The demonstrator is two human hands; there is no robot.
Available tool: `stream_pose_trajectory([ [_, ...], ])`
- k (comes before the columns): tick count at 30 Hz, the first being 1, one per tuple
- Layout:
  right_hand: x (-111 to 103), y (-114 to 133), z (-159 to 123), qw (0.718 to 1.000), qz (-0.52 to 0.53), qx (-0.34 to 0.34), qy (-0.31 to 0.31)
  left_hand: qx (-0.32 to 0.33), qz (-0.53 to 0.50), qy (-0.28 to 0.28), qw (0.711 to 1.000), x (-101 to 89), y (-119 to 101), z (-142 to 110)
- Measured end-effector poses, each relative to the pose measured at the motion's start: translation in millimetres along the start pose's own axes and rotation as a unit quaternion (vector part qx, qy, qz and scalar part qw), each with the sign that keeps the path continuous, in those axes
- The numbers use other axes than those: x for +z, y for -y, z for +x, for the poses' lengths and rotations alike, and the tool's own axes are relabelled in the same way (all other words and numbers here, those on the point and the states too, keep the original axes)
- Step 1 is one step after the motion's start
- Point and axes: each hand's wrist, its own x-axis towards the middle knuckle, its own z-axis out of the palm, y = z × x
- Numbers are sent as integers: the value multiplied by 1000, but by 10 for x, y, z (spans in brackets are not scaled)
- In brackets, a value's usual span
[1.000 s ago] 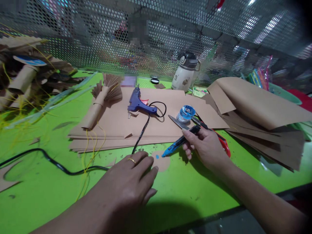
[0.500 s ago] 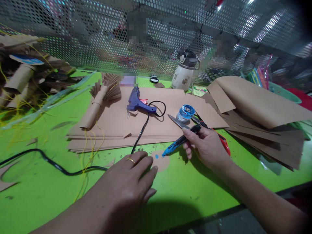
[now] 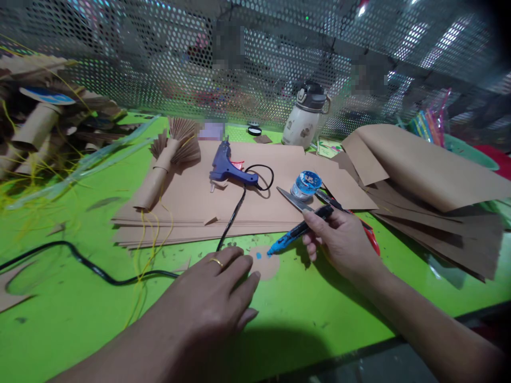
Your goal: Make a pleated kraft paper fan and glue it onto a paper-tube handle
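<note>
My left hand [image 3: 211, 298] lies flat on the green table [image 3: 80, 319], fingers together, its fingertips pressing the edge of a small round brown paper piece [image 3: 266, 266]. A ring sits on one finger. My right hand [image 3: 339, 239] grips a blue and black marker [image 3: 299, 230], whose blue tip rests on the paper piece beside a small blue dot [image 3: 258, 256].
A stack of brown paper sheets [image 3: 199, 202] carries a blue glue gun [image 3: 227, 169], its black cord [image 3: 91, 268], a rolled paper fan [image 3: 165, 159] and a small blue-lidded jar [image 3: 305, 184]. Red-handled scissors [image 3: 355, 218] lie behind my right hand. Folded brown sheets [image 3: 423, 175] pile at right. A bottle [image 3: 305, 117] stands by the mesh wall.
Almost nothing: the marker tip stays at the paper piece and both hands keep their places; only the view shifts slightly.
</note>
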Motion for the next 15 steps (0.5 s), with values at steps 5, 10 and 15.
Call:
stream_pose_trajectory([
  [5,-5,-7,-15,1000,-4,4,14,-3,5,-2,1000,12,-2,-8],
  [10,-36,-13,-4,1000,1,12,5,-2,5,0,1000,15,6,-8],
  [15,-11,11,-2,1000,-5,4,2,-4,4,7,1000,8,0,-7],
])
